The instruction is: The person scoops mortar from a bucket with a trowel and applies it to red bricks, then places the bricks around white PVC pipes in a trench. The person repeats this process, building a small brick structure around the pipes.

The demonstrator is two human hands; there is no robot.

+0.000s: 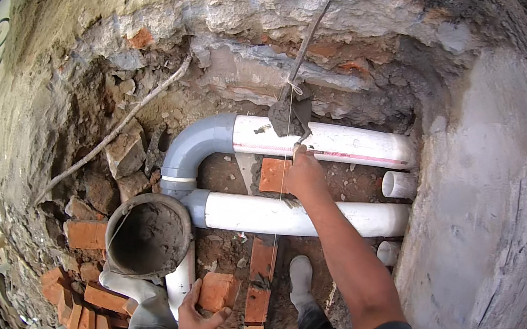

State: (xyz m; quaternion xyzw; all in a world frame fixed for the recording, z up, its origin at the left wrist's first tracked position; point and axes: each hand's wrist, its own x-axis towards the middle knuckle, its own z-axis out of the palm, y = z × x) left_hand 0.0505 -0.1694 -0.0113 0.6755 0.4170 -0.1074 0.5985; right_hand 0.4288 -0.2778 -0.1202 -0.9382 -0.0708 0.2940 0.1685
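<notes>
My right hand (pixel 308 174) is closed on the handle of a trowel (pixel 290 114), whose blade is loaded with dark wet mortar. The trowel is over the upper white pipe (pixel 345 143), and the exact contact is hidden. In my left hand (pixel 196 320) is an orange brick (pixel 220 292), with the thumb and fingers around its sides. Just right of it, a row of laid bricks (pixel 263 263) runs toward me under a thin taut string (pixel 274 251). Another brick (pixel 274 175) lies between the two pipes, close to my right hand.
A round bucket of mortar (pixel 148 237) stands left of the lower white pipe (pixel 261 216). A grey elbow (pixel 195 142) curves on the left. Loose bricks (pixel 84 320) are piled at lower left. A plastered wall (pixel 489 162) rises at right; a stick (pixel 115 131) leans against rubble.
</notes>
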